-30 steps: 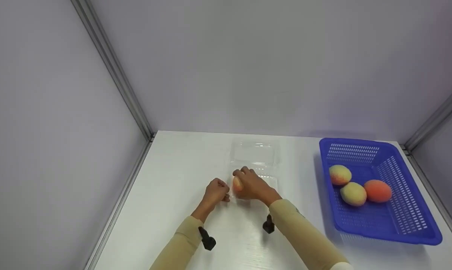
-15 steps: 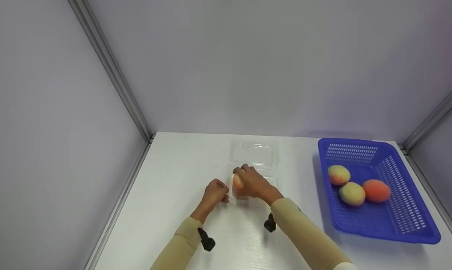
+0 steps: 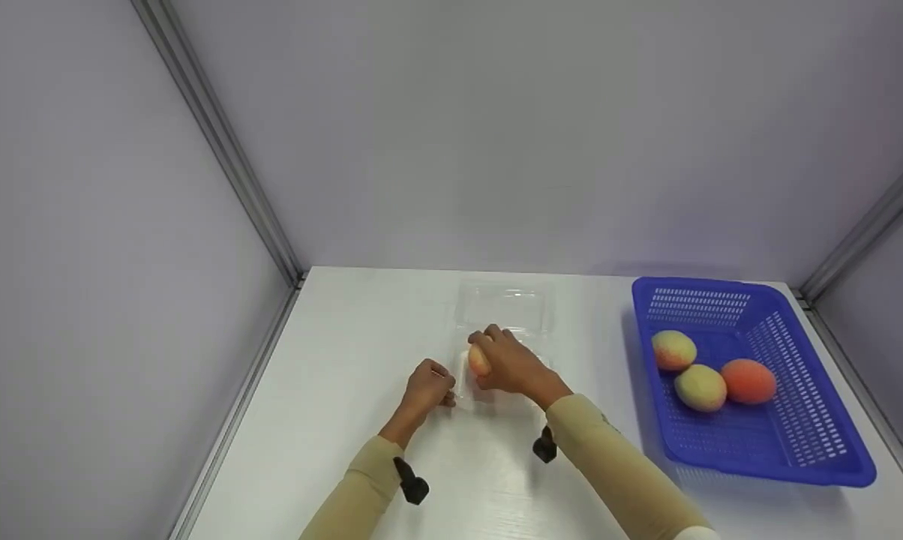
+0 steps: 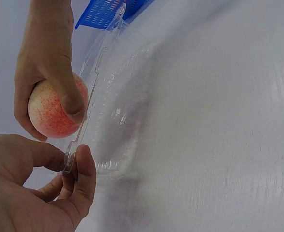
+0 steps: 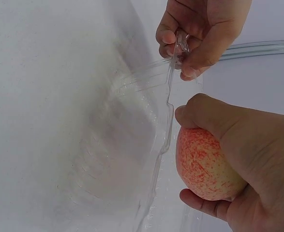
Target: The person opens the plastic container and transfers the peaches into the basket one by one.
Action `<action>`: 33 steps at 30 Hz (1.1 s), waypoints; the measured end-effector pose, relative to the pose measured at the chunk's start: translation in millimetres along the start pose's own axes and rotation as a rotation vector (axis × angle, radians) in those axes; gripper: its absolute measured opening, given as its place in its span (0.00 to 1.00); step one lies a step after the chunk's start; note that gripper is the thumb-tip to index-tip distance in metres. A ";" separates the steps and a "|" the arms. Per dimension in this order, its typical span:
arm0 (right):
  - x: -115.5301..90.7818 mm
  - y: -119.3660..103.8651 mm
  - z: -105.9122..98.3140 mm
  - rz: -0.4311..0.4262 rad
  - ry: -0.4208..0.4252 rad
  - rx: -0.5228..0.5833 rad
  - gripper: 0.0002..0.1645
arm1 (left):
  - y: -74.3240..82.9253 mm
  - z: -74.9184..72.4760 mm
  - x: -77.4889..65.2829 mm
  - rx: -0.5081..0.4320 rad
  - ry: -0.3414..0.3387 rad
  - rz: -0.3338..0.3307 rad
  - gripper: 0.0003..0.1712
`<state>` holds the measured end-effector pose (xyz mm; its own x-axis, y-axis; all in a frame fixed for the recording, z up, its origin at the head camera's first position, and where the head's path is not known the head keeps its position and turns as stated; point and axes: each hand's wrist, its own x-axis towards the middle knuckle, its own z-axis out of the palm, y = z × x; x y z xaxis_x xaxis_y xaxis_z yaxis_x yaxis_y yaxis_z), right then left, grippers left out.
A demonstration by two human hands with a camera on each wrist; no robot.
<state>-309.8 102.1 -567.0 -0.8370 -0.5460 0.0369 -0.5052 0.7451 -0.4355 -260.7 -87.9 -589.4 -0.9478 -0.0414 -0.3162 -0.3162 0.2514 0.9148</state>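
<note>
A clear plastic clamshell box (image 3: pixel 502 306) lies on the white table with its lid laid back, away from the person. My left hand (image 3: pixel 429 385) pinches the near left corner of its rim between thumb and fingers, as the left wrist view shows. My right hand (image 3: pixel 510 365) grips a red and yellow peach (image 5: pixel 207 164), thumb on one side and fingers on the other. In the left wrist view the peach (image 4: pixel 54 110) is right at the rim, over the box's base. Part of the base is hidden under the right hand.
On the right stands a blue plastic basket (image 3: pixel 766 454) with perforated sides. Two yellowish peaches (image 3: pixel 700 388) and an orange-red one (image 3: pixel 748 381) lie inside it. Grey walls with metal edge strips enclose the table at the back and sides.
My right hand has shifted slightly up and to the right with the peach. The left hand keeps its pinch on the box corner. The head view has drifted a little.
</note>
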 end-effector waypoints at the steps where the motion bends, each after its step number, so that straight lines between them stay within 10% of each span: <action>1: -0.3 0.5 -0.4 0.001 -0.001 -0.002 0.43 | -0.3 0.1 0.1 0.005 0.002 0.001 0.10; 33: -10.9 1.8 -26.4 -0.043 0.041 -0.073 0.43 | -1.2 1.5 2.9 0.043 0.013 -0.021 0.07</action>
<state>-307.2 119.6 -544.5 -0.8216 -0.5626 0.0918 -0.5532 0.7481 -0.3665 -263.0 -86.9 -591.8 -0.9413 -0.0598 -0.3321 -0.3347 0.2916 0.8961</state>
